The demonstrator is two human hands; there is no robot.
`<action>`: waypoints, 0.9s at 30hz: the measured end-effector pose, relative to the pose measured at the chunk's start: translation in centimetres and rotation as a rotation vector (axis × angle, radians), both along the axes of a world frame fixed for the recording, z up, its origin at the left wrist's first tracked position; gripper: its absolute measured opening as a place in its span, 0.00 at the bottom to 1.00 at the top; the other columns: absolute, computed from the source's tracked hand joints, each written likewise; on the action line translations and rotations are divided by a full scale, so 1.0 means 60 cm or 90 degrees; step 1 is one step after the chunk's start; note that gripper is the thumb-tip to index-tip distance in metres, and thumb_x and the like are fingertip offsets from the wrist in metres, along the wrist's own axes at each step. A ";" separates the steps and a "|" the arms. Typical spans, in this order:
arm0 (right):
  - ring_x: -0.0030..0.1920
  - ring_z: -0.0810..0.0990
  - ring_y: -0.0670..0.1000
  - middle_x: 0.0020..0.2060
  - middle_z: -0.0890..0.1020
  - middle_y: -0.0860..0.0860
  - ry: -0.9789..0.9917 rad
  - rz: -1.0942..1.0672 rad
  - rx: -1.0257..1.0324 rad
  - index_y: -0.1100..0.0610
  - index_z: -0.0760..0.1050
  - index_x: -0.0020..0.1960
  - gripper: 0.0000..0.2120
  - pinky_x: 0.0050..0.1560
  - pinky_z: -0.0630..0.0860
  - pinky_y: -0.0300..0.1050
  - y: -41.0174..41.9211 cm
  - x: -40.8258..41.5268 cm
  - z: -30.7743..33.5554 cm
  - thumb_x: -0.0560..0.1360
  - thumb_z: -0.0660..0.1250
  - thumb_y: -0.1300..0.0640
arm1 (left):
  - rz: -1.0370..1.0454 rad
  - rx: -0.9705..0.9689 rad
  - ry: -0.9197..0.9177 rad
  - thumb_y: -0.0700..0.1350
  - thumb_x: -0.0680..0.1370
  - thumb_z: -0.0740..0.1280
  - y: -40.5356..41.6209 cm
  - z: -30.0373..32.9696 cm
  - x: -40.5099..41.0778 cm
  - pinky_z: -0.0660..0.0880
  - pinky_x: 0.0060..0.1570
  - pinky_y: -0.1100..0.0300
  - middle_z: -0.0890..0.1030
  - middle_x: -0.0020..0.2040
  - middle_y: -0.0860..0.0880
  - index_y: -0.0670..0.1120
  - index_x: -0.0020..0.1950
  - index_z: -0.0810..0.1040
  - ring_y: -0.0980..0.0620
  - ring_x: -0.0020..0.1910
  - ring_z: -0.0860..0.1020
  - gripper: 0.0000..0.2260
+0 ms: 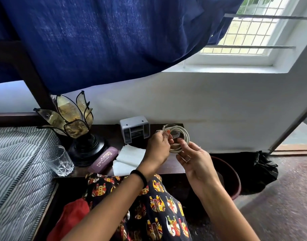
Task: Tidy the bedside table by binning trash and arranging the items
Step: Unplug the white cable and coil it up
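Observation:
A coiled white cable [181, 136] is held above the right end of the dark bedside table [111, 134]. My left hand [158, 148] pinches the coil's left side with its plug end at the fingertips. My right hand [194, 159] grips the coil's lower right from underneath. On the table lie white tissues [127, 159], a purple spectacle case [104, 159], a clear drinking glass [58, 160], a petal-shaped lamp [74, 126] and a small grey box [134, 128] by the wall.
A dark red bin [234, 178] with a black bag [260, 169] stands on the floor right of the table. A striped mattress [18, 162] lies to the left. A blue curtain [105, 35] hangs overhead, a window at the upper right.

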State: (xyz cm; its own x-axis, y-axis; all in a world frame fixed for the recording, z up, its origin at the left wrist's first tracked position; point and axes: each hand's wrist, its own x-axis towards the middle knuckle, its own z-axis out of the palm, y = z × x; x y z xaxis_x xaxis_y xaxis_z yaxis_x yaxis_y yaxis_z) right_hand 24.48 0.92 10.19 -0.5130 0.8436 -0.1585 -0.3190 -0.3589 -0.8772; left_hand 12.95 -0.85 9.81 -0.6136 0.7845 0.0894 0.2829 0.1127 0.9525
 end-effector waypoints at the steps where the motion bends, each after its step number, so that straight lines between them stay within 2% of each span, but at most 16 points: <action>1: 0.40 0.81 0.45 0.40 0.85 0.51 0.006 0.007 -0.020 0.56 0.84 0.42 0.08 0.43 0.73 0.38 0.000 -0.002 -0.004 0.76 0.66 0.60 | -0.006 -0.005 -0.004 0.48 0.82 0.54 -0.001 -0.003 -0.002 0.70 0.37 0.62 0.76 0.35 0.52 0.47 0.39 0.72 0.53 0.36 0.75 0.15; 4: 0.41 0.79 0.46 0.39 0.84 0.50 0.030 0.030 -0.067 0.54 0.82 0.42 0.09 0.45 0.70 0.40 -0.003 -0.003 -0.015 0.76 0.64 0.60 | -0.013 -0.015 -0.010 0.48 0.82 0.55 -0.004 -0.013 -0.008 0.71 0.37 0.62 0.75 0.33 0.52 0.47 0.37 0.72 0.54 0.34 0.74 0.15; 6: 0.41 0.79 0.46 0.37 0.84 0.50 0.038 0.041 -0.089 0.54 0.80 0.42 0.09 0.46 0.70 0.41 -0.004 -0.006 -0.022 0.77 0.63 0.60 | -0.015 -0.012 -0.092 0.47 0.82 0.56 -0.001 -0.020 -0.008 0.75 0.42 0.58 0.76 0.34 0.50 0.46 0.37 0.72 0.52 0.33 0.75 0.15; 8: 0.40 0.80 0.46 0.36 0.84 0.50 0.038 0.039 -0.095 0.55 0.79 0.43 0.08 0.46 0.70 0.41 -0.003 -0.008 -0.032 0.78 0.62 0.60 | -0.017 -0.008 -0.190 0.46 0.82 0.56 0.001 -0.031 -0.006 0.75 0.42 0.55 0.75 0.33 0.47 0.45 0.37 0.72 0.51 0.32 0.74 0.15; 15: 0.37 0.84 0.47 0.35 0.85 0.53 0.008 -0.012 -0.063 0.61 0.78 0.44 0.07 0.39 0.79 0.37 0.013 -0.012 -0.073 0.77 0.62 0.66 | -0.016 -0.006 -0.368 0.45 0.82 0.56 0.007 -0.075 0.004 0.74 0.32 0.64 0.74 0.32 0.47 0.43 0.39 0.73 0.56 0.29 0.73 0.14; 17: 0.39 0.85 0.48 0.37 0.86 0.54 -0.027 -0.012 -0.020 0.61 0.79 0.44 0.07 0.37 0.80 0.36 0.021 -0.014 -0.088 0.77 0.62 0.66 | -0.007 0.008 -0.421 0.44 0.82 0.57 0.013 -0.085 0.005 0.76 0.35 0.60 0.74 0.32 0.47 0.42 0.40 0.74 0.56 0.28 0.73 0.13; 21: 0.42 0.86 0.50 0.41 0.87 0.55 -0.125 -0.010 0.057 0.62 0.79 0.50 0.07 0.37 0.80 0.37 0.041 -0.023 -0.119 0.76 0.63 0.66 | 0.017 0.003 -0.474 0.42 0.82 0.58 0.025 -0.107 -0.002 0.75 0.50 0.41 0.75 0.35 0.45 0.41 0.43 0.75 0.49 0.35 0.74 0.11; 22: 0.42 0.86 0.51 0.41 0.87 0.55 -0.157 -0.011 0.070 0.62 0.79 0.51 0.08 0.38 0.80 0.39 0.047 -0.026 -0.129 0.76 0.63 0.66 | 0.026 -0.003 -0.483 0.42 0.82 0.58 0.029 -0.114 -0.004 0.74 0.51 0.39 0.75 0.36 0.44 0.41 0.44 0.76 0.48 0.36 0.73 0.11; 25: 0.45 0.85 0.51 0.43 0.86 0.52 -0.307 -0.038 0.181 0.56 0.80 0.52 0.11 0.48 0.81 0.48 0.064 -0.039 -0.156 0.76 0.62 0.65 | 0.053 0.002 -0.525 0.41 0.81 0.59 0.046 -0.138 -0.013 0.75 0.43 0.50 0.77 0.37 0.44 0.42 0.45 0.77 0.52 0.35 0.74 0.09; 26: 0.46 0.85 0.49 0.43 0.86 0.50 -0.352 -0.056 0.240 0.53 0.79 0.52 0.11 0.51 0.80 0.47 0.069 -0.043 -0.162 0.76 0.62 0.65 | 0.056 0.005 -0.543 0.40 0.81 0.59 0.056 -0.145 -0.016 0.76 0.40 0.54 0.78 0.38 0.45 0.42 0.45 0.77 0.53 0.34 0.76 0.09; 27: 0.47 0.83 0.46 0.44 0.85 0.47 -0.391 -0.082 0.302 0.51 0.78 0.54 0.12 0.53 0.78 0.40 0.073 -0.047 -0.165 0.75 0.62 0.64 | 0.056 0.006 -0.558 0.40 0.81 0.59 0.065 -0.152 -0.020 0.77 0.36 0.58 0.79 0.37 0.46 0.42 0.44 0.77 0.55 0.32 0.77 0.09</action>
State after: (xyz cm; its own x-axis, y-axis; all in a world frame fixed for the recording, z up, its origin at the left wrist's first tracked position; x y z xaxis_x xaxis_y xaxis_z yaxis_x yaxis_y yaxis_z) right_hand 21.65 5.29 0.28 -0.3436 0.9391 0.0098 0.2596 0.1051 -0.9600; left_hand 11.76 3.07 0.67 -0.5229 0.7324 -0.4360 -0.5600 0.0904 0.8236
